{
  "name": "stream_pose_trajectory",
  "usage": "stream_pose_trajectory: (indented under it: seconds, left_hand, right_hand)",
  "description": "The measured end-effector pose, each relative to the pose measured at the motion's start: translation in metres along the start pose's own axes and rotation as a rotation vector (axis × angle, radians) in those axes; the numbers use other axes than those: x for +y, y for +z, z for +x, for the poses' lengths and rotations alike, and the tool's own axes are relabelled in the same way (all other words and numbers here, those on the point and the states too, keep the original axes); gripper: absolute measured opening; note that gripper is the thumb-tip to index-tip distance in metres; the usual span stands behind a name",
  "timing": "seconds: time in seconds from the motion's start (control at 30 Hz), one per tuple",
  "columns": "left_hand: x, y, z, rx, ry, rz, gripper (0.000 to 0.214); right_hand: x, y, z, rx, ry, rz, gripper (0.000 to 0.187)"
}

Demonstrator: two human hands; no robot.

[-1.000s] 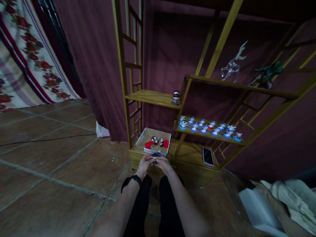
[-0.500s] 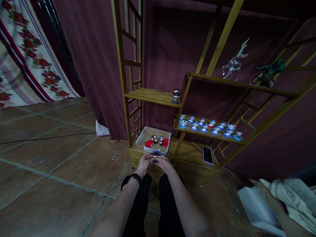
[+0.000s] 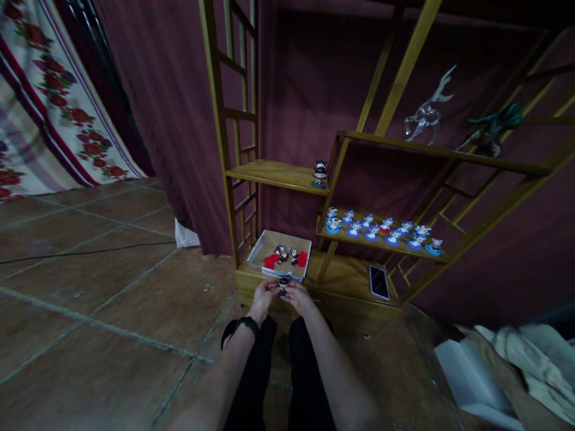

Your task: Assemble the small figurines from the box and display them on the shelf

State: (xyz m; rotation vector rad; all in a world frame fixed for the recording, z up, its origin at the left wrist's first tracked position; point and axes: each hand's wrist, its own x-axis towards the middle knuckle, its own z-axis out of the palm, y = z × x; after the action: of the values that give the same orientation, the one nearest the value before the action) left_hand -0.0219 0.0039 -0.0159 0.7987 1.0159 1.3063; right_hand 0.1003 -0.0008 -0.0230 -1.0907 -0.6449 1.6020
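Note:
Between my two hands is a small black-haired figurine [image 3: 283, 287] on a dark base. My left hand [image 3: 265, 296] grips it from the left, and my right hand [image 3: 299, 296] from the right, fingers closed on it. Just beyond them an open cardboard box [image 3: 254, 257] rests on the low shelf, with several dark figurines [image 3: 281, 254] and red pieces [image 3: 302, 258] inside. On the upper left shelf [image 3: 274, 172], dark figurines [image 3: 320, 173] stand at the right end, one in front of another.
Several blue-and-white figurines [image 3: 372, 232] stand in rows on the middle right shelf. A phone [image 3: 378, 282] lies on the low shelf. Above are a clear deer ornament [image 3: 423, 120] and a dark green ornament [image 3: 494, 129]. A white box [image 3: 471, 377] sits on the floor at right.
The figurine in my hands has turned or tilted slightly. Both hands stay nearly in place, still holding it; the view has shifted a little.

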Motion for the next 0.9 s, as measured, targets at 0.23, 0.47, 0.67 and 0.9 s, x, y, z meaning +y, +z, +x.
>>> stream_pose_trajectory:
  seconds: [0.23, 0.47, 0.67, 0.9]
  left_hand:
    - [-0.0007, -0.0035, 0.0028, -0.077, -0.111, 0.029, 0.028]
    - [0.0004, -0.0029, 0.0029, -0.082, -0.125, 0.036, 0.027]
    - [-0.0005, -0.0022, 0.0023, -0.154, -0.081, 0.044, 0.028]
    - [-0.0042, -0.0016, 0.0025, -0.206, 0.011, 0.225, 0.032]
  right_hand:
    - [-0.0016, 0.0002, -0.0021, 0.059, 0.045, -0.032, 0.013]
    - [-0.0032, 0.0029, -0.0042, 0.058, 0.040, 0.022, 0.010]
    - [-0.0045, -0.0012, -0.0024, 0.011, 0.033, 0.029, 0.015]
    - [-0.0064, -0.0037, -0.0020, 0.049, 0.058, 0.026, 0.018]
